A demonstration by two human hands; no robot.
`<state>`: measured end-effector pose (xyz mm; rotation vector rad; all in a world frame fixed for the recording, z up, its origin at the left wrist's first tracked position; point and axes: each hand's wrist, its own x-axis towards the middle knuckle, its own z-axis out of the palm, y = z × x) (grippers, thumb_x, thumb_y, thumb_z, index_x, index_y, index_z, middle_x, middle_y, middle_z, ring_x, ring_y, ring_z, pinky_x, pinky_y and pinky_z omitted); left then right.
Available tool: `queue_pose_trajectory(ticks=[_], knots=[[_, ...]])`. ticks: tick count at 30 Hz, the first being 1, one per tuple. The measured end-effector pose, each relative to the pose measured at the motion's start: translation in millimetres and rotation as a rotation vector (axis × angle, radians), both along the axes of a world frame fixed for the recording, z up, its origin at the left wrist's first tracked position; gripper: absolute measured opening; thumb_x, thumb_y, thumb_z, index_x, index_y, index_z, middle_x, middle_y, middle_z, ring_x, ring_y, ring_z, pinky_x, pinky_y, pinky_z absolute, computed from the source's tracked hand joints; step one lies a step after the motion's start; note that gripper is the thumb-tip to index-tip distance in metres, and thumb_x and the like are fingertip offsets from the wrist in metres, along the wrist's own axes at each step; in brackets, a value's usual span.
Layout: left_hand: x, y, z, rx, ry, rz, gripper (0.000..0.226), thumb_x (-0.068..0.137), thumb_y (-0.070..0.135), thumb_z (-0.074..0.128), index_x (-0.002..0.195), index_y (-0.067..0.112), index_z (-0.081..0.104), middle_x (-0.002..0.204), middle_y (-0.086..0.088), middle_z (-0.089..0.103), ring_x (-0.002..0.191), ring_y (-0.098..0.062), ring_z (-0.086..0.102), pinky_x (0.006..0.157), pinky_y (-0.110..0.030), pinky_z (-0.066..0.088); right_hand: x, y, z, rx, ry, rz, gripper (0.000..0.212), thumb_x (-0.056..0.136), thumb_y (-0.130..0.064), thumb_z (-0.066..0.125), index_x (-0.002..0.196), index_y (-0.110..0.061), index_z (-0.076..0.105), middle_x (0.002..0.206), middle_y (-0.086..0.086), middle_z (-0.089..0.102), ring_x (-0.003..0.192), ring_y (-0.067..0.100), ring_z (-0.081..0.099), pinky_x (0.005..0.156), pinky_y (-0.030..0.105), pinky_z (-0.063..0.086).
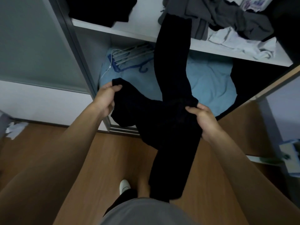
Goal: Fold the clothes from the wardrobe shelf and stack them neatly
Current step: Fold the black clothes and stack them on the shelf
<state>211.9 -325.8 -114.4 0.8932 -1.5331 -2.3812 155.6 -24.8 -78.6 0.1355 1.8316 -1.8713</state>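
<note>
At the far right of the shelf [129, 32] a purple-and-white printed packet [256, 4] is showing, and its print is too blurred for you to read.

You are holding a black garment [162, 119] in mid-air in front of the open wardrobe, between the shelf and your body. It is looking long, soft and very dark, with no pattern that can be made out. One long part is stretching up and away from you, with its far end lying over the front edge of the shelf. Another long part is hanging down past your legs toward the wooden floor [97, 159]. A shorter flap is spreading out to your left.

Your left hand [105, 101] is gripping the end of that flap, fingers curled over the cloth and thumb on top. Your right hand [203, 120] is gripping a bunched fold on the right side of the garment, fingers wrapped round it.

On the shelf, grey clothes [227, 18] are lying in a loose heap just beside the garment's far end. A crumpled white garment [243, 44] is lying at the shelf's front right. Black clothes [100, 8] are sitting at its left.

Under the shelf, light blue bedding [207, 85] is filling the lower space, with blue and pale hangers [129, 56] and a white cable [107, 69] resting on it. Your white shoe [124, 186] is showing on the floor.
</note>
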Motion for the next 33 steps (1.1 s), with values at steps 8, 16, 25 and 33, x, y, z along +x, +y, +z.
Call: queue_pose_trajectory(ticks=[8,16,25,33], knots=[[5,42,49,0.144,0.073,-0.350,0.012,0.090,-0.006,0.057,0.097,-0.001,0.066,0.087,-0.014,0.074,0.074,-0.021,0.073,0.064,-0.025,0.059,-20,9,-48,0.576,0.288,0.116,0.023,0.096,-0.013,0.060,0.118,-0.008,0.061,0.113,0.004,0.067,0.098,0.016,0.066,0.083,0.016,0.048],[-8,119,61,0.252,0.022,-0.294,0.031,0.092,-0.009,0.054,0.122,-0.007,0.061,0.111,-0.020,0.068,0.092,-0.024,0.069,0.080,-0.028,0.060,44,-30,-58,0.210,0.382,0.523,0.086,0.076,-0.043,0.079,0.146,-0.042,0.029,0.142,-0.021,0.048,0.130,-0.003,0.045,0.105,0.018,0.039],[-9,122,20,-0.208,-0.122,-0.242,0.011,0.089,0.005,0.069,0.097,0.012,0.069,0.095,-0.005,0.074,0.088,-0.015,0.072,0.069,-0.023,0.058,44,-5,-88,0.516,0.223,0.582,0.033,0.091,-0.015,0.052,0.060,-0.023,0.044,0.051,-0.009,0.046,0.045,0.003,0.044,0.050,0.024,0.031],[55,123,-88,-0.524,-0.453,-0.456,0.006,0.079,0.006,0.064,0.074,0.007,0.067,0.067,-0.001,0.062,0.066,-0.013,0.060,0.050,-0.013,0.043,70,37,-96,0.651,-0.043,0.987,0.036,0.094,-0.021,0.046,0.068,-0.044,0.039,0.075,-0.022,0.041,0.067,-0.003,0.044,0.054,0.010,0.032]])
